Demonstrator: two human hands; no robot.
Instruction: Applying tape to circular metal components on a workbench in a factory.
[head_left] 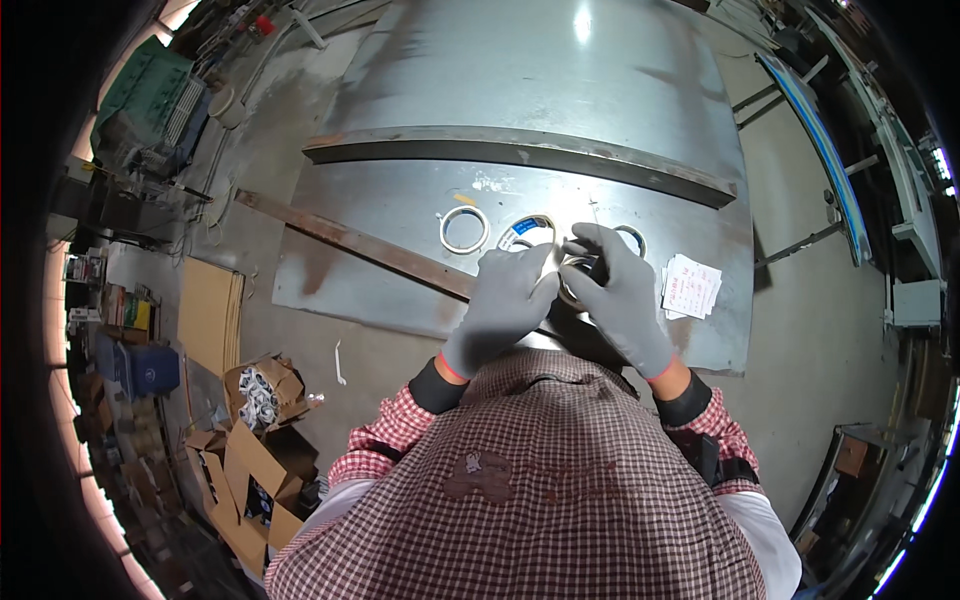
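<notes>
Both hands wear grey gloves and meet at the near side of a metal table. My left hand point(507, 300) is closed, its thumb and fingers on a roll of tape point(552, 262) that the gloves largely cover. My right hand point(622, 300) has its fingers bent around the same roll from the other side. Just beyond the fingers lies a tape roll with a blue inner label point(514, 232). A pale tape roll point(442, 230) rests flat further left. Another roll point(640, 238) peeks out behind my right hand.
A long steel bar point(520, 152) crosses the metal table point(400, 290) beyond the rolls. A flatter bar point(360, 247) slants in from the left. Handwritten paper slips point(692, 287) lie at right. Cardboard boxes point(250, 475) stand on the floor at lower left.
</notes>
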